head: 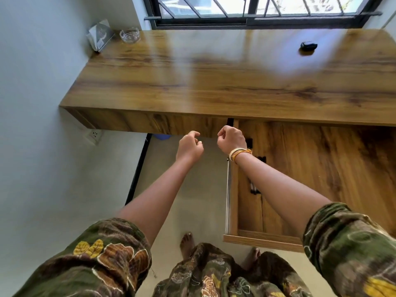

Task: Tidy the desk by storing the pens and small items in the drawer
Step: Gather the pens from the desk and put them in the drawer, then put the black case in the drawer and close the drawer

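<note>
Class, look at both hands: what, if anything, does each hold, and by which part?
Nothing is held. The left hand and right hand hang loosely curled in front of the desk, beside the open drawer.

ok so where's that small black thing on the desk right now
In the head view the small black object sits on the desk at its far right, near the window, well away from the open drawer and both hands.
</note>
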{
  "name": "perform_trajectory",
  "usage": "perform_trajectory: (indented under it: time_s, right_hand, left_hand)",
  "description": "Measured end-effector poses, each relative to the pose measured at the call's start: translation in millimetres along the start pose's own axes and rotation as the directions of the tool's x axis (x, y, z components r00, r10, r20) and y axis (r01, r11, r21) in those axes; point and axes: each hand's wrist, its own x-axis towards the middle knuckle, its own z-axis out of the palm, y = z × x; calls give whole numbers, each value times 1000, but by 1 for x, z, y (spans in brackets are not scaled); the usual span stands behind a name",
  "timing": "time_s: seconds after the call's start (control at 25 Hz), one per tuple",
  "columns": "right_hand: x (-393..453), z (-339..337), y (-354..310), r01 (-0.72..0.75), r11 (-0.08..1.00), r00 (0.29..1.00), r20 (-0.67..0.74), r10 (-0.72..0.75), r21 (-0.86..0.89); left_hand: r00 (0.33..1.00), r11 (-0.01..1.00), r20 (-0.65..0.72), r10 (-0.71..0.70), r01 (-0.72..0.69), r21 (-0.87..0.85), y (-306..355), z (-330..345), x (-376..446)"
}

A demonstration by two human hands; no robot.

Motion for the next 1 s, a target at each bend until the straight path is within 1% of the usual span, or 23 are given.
perform_trajectory:
  time_s: [0.08, 0.2, 0.28, 0.44, 0.56, 0.64, 0.76, 0.84, 1.0]
  right_hand:
    - [5, 23, -29, -1, 1000, 1000, 0, 1, 0]
    - [16, 47, -61, -50, 998, 999, -4, 50, 25]
    - [23, 57, -70, -56, 998, 998, -16, 57, 17]
    - [46, 64, -78, -22, 998, 998, -62, 18, -59]
    - [66, 59, -75, 15, 996, 992, -120, -26, -87]
    - [81, 53, -74, 41, 991, 984, -167, -62, -127]
    - [124, 46, -74, 37, 983, 969, -232, -79, -180]
    - [156, 41, -70, 20, 978, 967, -246, -73, -210]
    - [210, 30, -57, -90, 958, 971, -237, 23, -273]
  left_hand:
    - [999, 998, 17, 48, -49, 34, -25, -28, 16]
    - [994, 991, -7, 108, -107, 77, -52, -66, 35]
    - [991, 986, 5, 136, -135, 98, -63, -80, 48]
    - [985, 971, 12, 174, -173, 164, -66, -95, 73]
    - [969, 940, 49, 241, -246, 238, -57, -98, 98]
    - [959, 922, 60, 277, -283, 263, -43, -97, 120]
    - [947, 905, 87, 309, -321, 280, -22, -89, 164]
    - [948, 903, 111, 299, -318, 290, -6, -81, 196]
    - [957, 893, 186, 223, -277, 355, 17, -66, 252]
